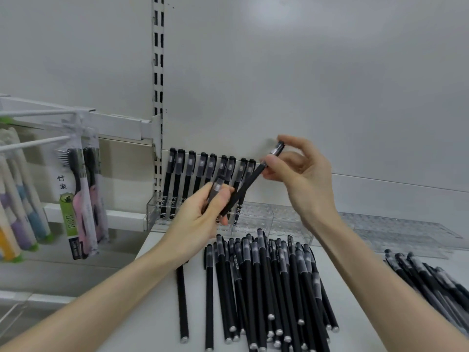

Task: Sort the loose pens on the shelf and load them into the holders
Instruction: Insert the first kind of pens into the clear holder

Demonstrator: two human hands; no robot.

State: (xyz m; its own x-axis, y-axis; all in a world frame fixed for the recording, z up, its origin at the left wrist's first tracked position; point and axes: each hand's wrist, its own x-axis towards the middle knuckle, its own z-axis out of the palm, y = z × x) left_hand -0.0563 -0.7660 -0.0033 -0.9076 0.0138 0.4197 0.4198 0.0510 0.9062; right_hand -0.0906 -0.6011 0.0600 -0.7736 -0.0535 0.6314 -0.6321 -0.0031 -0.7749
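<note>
Several black pens (269, 285) lie loose in a pile on the white shelf (157, 308) in front of me. A clear plastic holder (256, 217) stands at the back with a row of black pens (203, 171) upright in its left part. My left hand (200, 217) grips one or two black pens, one cap showing above my fingers. My right hand (297, 174) pinches another black pen (250, 182) near its capped upper end. That pen slants down to the left, and its lower end meets my left hand.
A second pile of black pens (431, 275) lies at the right edge of the shelf. More clear holders (396, 229) stretch along the back right. Packaged toothbrushes (81, 199) hang from hooks on the left. A slotted upright (157, 72) runs up the back wall.
</note>
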